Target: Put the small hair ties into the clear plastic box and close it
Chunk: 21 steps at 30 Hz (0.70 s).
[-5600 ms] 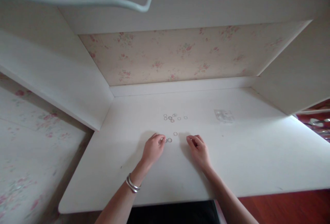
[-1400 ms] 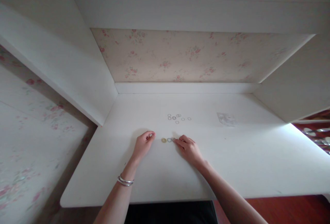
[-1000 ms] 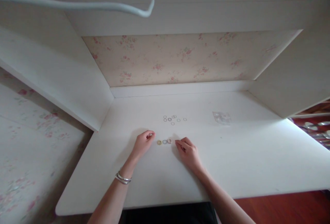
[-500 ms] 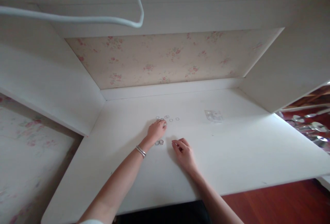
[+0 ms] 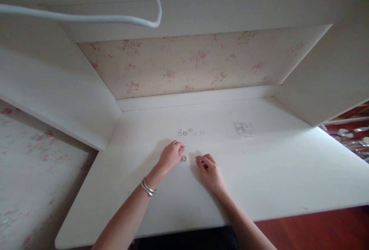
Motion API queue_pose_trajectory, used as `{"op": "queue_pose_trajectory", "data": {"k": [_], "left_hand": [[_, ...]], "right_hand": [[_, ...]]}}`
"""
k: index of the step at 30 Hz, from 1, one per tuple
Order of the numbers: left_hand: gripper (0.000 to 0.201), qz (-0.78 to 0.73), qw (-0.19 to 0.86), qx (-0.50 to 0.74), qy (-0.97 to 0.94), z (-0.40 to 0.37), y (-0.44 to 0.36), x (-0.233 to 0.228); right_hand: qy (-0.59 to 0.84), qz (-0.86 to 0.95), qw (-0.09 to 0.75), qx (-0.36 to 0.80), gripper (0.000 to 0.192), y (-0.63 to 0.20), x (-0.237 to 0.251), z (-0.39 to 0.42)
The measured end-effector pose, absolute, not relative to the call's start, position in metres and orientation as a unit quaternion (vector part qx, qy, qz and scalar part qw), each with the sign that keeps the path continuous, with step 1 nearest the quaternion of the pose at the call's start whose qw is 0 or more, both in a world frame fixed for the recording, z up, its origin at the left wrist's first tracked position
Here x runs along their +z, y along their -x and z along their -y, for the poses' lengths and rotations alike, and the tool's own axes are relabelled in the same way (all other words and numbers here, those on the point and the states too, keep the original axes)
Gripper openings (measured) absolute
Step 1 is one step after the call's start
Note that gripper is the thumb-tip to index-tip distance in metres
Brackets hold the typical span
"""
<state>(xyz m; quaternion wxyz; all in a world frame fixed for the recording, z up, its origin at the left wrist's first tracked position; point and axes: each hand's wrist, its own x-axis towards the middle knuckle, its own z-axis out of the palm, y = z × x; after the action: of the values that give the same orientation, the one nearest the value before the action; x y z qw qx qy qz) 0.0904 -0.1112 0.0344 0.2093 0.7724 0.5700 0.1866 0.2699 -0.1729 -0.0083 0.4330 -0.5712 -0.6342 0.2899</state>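
Several small metal rings (image 5: 190, 132) lie in a loose cluster on the white desk (image 5: 259, 173). Nearer to me, one ring (image 5: 183, 158) shows just right of my left hand (image 5: 170, 156); any others beside it are hidden by that hand. My left fingers are pinched together at their tips, apparently on a small ring that hardly shows. A silver bangle (image 5: 148, 187) is on that wrist. My right hand (image 5: 210, 169) rests on the desk a little right of the near ring, fingers loosely curled and holding nothing.
A small clear plastic bag (image 5: 244, 129) lies at the right rear of the desk. White side panels and a floral back wall (image 5: 187, 63) enclose the desk. A white cable (image 5: 86, 17) hangs overhead. Red-brown floor (image 5: 317, 230) shows at lower right.
My left hand reached forward to the far cluster, then drew back to the near ring; the cluster has one ring fewer. My right hand has stayed in place on the desk.
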Motion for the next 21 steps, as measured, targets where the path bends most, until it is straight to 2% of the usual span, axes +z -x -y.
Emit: {"op": "queue_pose_trajectory", "data": {"k": [7,15,21], "left_hand": [[0.023,-0.553,0.195,0.176,-0.791,0.15,-0.086,0.034],[0.025,-0.55,0.151,0.156,-0.806,0.157,-0.091,0.025],[0.024,-0.556,0.182,0.236,-0.776,0.156,-0.082,0.023]], "right_hand": [[0.566,0.639,0.43,0.293,0.028,-0.268,-0.012,0.172],[0.568,0.638,0.427,0.295,0.027,-0.269,-0.01,0.173],[0.572,0.639,0.424,0.292,0.027,-0.269,-0.01,0.173]]}}
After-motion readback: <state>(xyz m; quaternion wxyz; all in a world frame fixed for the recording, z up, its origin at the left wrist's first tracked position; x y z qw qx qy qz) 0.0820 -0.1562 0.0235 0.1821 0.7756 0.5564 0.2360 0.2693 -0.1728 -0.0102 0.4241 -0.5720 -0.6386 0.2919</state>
